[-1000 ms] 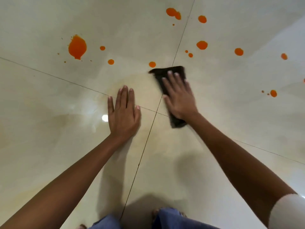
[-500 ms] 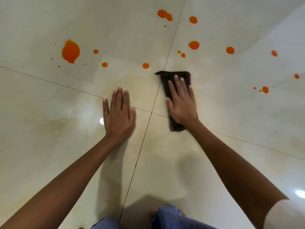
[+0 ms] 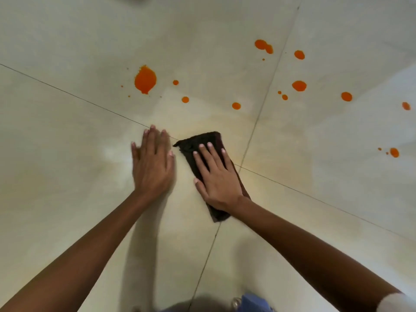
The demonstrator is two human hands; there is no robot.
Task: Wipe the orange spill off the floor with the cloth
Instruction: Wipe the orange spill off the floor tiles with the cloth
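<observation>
A dark brown cloth [image 3: 198,143] lies flat on the pale tiled floor [image 3: 67,165], near where the tile joints cross. My right hand [image 3: 217,176] presses down on the cloth, fingers spread, covering its middle. My left hand [image 3: 153,163] rests flat on the floor just left of the cloth, fingers together, slightly blurred. Orange spill drops lie beyond both hands: a large blot [image 3: 145,79] at upper left, and several smaller drops [image 3: 299,85] across the upper right. A faint yellowish smear surrounds the cloth.
More orange drops sit at the far right [image 3: 394,152]. Blue trouser fabric [image 3: 254,304] shows at the bottom edge. Dark grout lines cross the floor near the cloth.
The cloth under my right hand has slid left across the vertical tile joint and now lies close to my left hand. The view has shifted, so the spill drops appear further right.
</observation>
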